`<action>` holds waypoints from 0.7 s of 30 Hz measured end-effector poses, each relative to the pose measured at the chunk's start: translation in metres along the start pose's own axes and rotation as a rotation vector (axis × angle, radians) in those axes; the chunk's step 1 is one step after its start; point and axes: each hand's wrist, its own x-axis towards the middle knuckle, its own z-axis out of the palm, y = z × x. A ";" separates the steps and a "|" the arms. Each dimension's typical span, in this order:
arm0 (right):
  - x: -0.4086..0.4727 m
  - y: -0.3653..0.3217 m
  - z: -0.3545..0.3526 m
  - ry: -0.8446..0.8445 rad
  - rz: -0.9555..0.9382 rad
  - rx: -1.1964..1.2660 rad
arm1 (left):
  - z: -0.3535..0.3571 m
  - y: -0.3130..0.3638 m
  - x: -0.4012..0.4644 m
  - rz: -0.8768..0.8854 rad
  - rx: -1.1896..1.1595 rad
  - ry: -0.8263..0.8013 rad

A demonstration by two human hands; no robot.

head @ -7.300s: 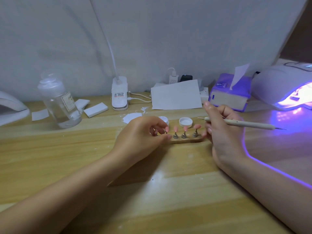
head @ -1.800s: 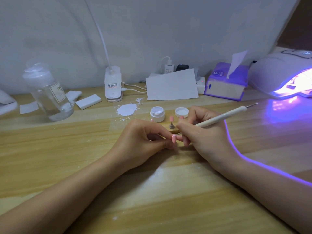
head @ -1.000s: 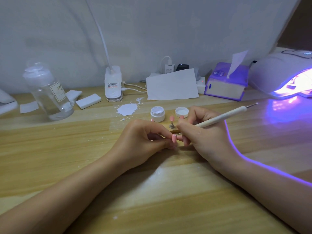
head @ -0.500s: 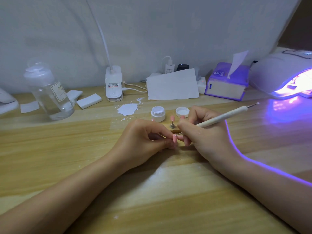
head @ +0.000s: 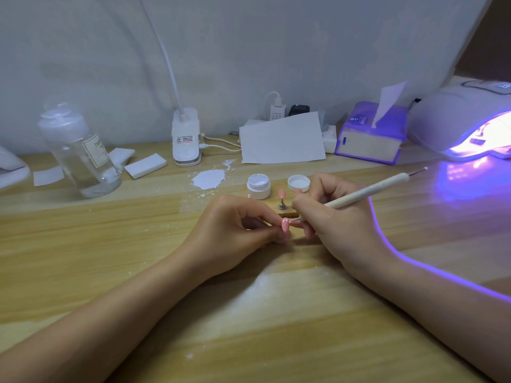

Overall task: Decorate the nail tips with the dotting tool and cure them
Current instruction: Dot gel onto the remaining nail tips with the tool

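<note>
Desk (head: 83, 244), L pinches nail tip (head: 285, 225), R grips dotting tool (head: 367, 191)

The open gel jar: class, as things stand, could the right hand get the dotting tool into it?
Probably yes. The jar stands lidless just beyond the right hand, nothing between them, with its lid set beside it.

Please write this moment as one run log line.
left hand: pinches pink nail tip | right hand: holds dotting tool, end at tip | lamp: lit
</note>
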 end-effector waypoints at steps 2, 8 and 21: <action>0.000 0.000 0.001 -0.005 0.003 -0.001 | 0.000 0.000 0.000 0.008 0.010 -0.002; -0.001 -0.002 0.002 -0.043 0.019 0.043 | 0.000 0.001 0.000 0.007 0.011 -0.001; -0.001 -0.002 0.002 -0.049 0.025 0.024 | 0.000 0.001 0.001 -0.001 0.009 -0.004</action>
